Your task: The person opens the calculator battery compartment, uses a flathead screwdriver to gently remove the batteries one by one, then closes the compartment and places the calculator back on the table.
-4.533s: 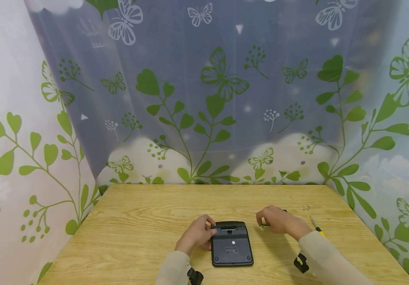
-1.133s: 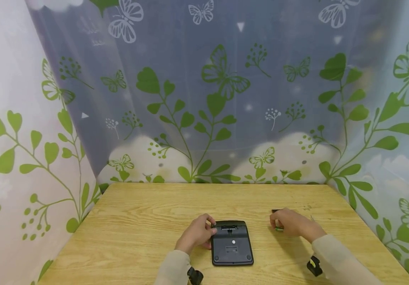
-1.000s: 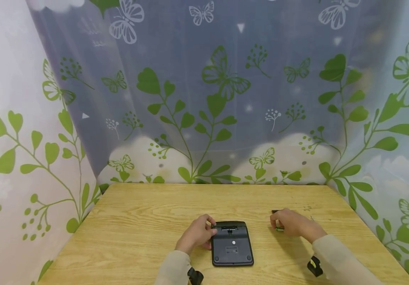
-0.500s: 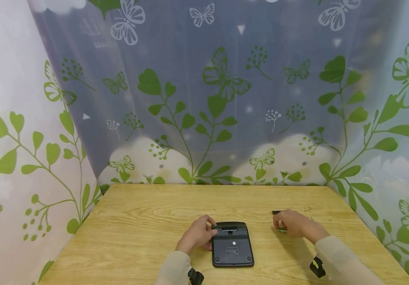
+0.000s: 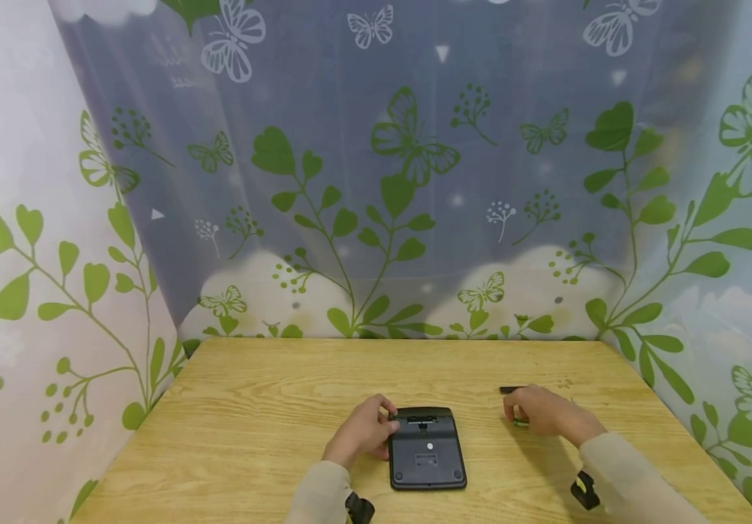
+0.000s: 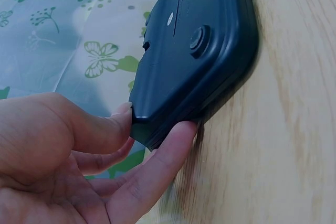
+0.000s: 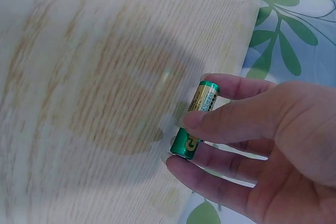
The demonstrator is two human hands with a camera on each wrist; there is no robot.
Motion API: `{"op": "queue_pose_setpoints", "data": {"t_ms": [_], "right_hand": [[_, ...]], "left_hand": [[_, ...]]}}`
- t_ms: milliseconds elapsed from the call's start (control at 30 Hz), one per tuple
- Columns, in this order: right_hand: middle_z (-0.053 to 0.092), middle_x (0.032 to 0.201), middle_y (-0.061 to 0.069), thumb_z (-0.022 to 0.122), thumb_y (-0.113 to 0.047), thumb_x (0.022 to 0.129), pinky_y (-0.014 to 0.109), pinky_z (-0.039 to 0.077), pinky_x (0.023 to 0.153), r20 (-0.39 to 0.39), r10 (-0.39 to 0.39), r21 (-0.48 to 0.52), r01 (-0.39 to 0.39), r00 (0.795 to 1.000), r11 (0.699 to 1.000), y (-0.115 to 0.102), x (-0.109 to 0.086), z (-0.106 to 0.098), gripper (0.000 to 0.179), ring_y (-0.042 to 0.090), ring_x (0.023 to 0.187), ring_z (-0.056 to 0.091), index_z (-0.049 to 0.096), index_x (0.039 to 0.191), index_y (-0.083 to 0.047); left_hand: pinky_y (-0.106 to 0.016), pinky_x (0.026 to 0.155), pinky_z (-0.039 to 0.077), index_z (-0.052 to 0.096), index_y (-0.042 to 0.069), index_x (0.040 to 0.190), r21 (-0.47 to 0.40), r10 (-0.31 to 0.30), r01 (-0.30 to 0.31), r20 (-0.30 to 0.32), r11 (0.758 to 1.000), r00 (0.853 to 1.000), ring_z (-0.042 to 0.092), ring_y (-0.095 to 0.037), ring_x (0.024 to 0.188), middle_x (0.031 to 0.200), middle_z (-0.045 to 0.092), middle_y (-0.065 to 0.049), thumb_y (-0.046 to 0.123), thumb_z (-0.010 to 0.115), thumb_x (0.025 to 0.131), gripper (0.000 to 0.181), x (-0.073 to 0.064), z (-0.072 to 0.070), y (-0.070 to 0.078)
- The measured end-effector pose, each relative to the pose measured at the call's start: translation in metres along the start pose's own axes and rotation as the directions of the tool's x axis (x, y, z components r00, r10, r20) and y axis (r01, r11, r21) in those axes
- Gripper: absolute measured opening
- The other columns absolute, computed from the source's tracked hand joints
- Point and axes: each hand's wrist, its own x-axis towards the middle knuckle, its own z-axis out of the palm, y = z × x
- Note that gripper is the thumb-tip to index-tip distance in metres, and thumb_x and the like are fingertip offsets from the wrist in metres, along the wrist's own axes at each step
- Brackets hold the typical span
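A black desk calculator lies underside up on the wooden table, its rubber feet showing and its battery slot at the far end. My left hand pinches its far left corner; in the left wrist view the thumb sits on the end edge and a finger is against the side. To the right, my right hand is just over the table. In the right wrist view its thumb and fingers hold a small green and gold battery, the thumb across its middle.
A flat black piece lies beyond my right hand, partly covered by it. Several tiny bits lie further right. Printed curtains stand behind the table and along both sides.
Over the last few seconds my right hand has shifted right, away from the calculator, uncovering the flat black piece. A yellow-handled screwdriver seen earlier is now out of sight. The left hand stays put.
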Motion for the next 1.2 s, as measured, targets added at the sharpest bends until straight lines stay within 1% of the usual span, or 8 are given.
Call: {"op": "queue_pose_setpoints", "data": {"t_ms": [200, 533, 800, 1033, 1200], "right_hand": [[0.025, 0.063, -0.008, 0.053, 0.032, 0.081, 0.025, 0.029, 0.06, -0.001, 0.013, 0.005, -0.012, 1.0, 1.0, 0.001, 0.0, 0.0, 0.052, 0.01, 0.061, 0.019, 0.067, 0.091, -0.017], [0.023, 0.062, -0.008, 0.052, 0.033, 0.08, 0.026, 0.03, 0.061, -0.007, 0.02, 0.011, -0.02, 1.0, 1.0, 0.003, -0.002, -0.002, 0.051, 0.01, 0.06, 0.018, 0.067, 0.089, -0.016], [0.019, 0.061, -0.009, 0.05, 0.033, 0.079, 0.026, 0.03, 0.061, -0.011, -0.003, 0.014, 0.003, 1.0, 1.0, 0.008, -0.003, -0.003, 0.052, 0.01, 0.06, 0.015, 0.067, 0.087, -0.015], [0.02, 0.061, -0.008, 0.048, 0.034, 0.079, 0.029, 0.033, 0.064, 0.002, 0.037, 0.021, -0.037, 0.999, 0.999, 0.01, -0.002, -0.004, 0.055, 0.012, 0.061, 0.015, 0.066, 0.087, -0.017], [0.021, 0.061, -0.007, 0.048, 0.035, 0.078, 0.03, 0.035, 0.065, 0.011, 0.051, 0.033, -0.052, 0.999, 0.998, 0.011, -0.002, -0.004, 0.055, 0.012, 0.061, 0.015, 0.067, 0.087, -0.016]], "left_hand": [[-0.032, 0.051, 0.062, 0.058, 0.001, 0.121, 0.005, 0.0, 0.0, 0.001, 1.0, 1.0, 0.065, -0.02, 0.061, 0.096, 0.061, -0.014, 0.004, 0.064, 0.101, 0.021, -0.001, 0.0, 0.0], [-0.033, 0.051, 0.062, 0.058, 0.001, 0.12, 0.011, -0.004, 0.004, -0.001, 1.0, 1.0, 0.064, -0.02, 0.059, 0.095, 0.06, -0.013, 0.005, 0.065, 0.101, 0.021, 0.0, 0.0, -0.001], [-0.033, 0.051, 0.062, 0.058, 0.001, 0.12, 0.006, -0.003, 0.003, -0.002, 1.0, 1.0, 0.065, -0.021, 0.06, 0.094, 0.059, -0.012, 0.003, 0.065, 0.1, 0.021, -0.001, 0.0, 0.001], [-0.033, 0.051, 0.062, 0.058, 0.001, 0.119, 0.005, -0.01, 0.01, -0.001, 1.0, 1.0, 0.063, -0.02, 0.059, 0.094, 0.059, -0.012, 0.004, 0.065, 0.101, 0.02, 0.0, 0.0, 0.0], [-0.032, 0.051, 0.062, 0.058, 0.001, 0.119, 0.006, 0.0, 0.0, 0.001, 1.0, 1.0, 0.063, -0.02, 0.059, 0.094, 0.058, -0.012, 0.003, 0.065, 0.1, 0.02, 0.0, 0.001, 0.0]]}}
